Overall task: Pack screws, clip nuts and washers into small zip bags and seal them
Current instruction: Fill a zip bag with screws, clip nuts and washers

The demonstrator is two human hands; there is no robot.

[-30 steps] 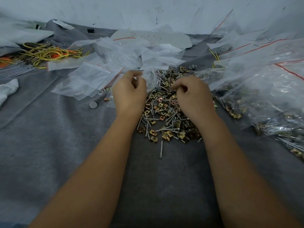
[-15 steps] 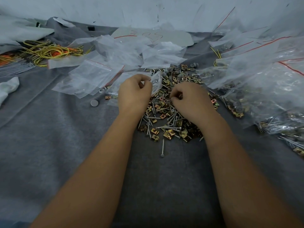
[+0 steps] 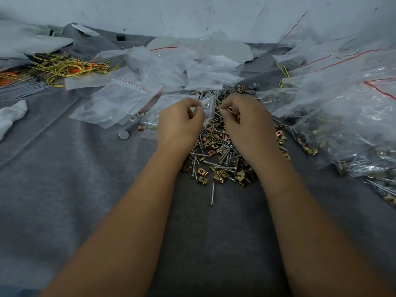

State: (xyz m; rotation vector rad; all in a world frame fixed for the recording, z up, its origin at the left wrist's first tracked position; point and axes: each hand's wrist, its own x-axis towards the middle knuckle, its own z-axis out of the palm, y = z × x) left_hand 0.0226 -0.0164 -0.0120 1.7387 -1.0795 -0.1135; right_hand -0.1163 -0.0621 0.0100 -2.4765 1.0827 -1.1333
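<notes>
behind left hand (image 3: 179, 123), zip bag (image 3: 206, 110) partly hidden; right hand (image 3: 246, 123) contents unclear.

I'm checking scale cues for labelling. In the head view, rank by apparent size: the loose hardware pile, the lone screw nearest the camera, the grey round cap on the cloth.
1. Loose hardware pile
2. Lone screw
3. Grey round cap, shorter than the screw but wider.

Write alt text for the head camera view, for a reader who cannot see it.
Over a pile of loose screws and brass clip nuts on grey cloth, the left hand pinches a small clear zip bag while the right hand holds a clip nut in its fingertips beside it. Empty zip bags lie to the left, filled bags to the right.
</notes>
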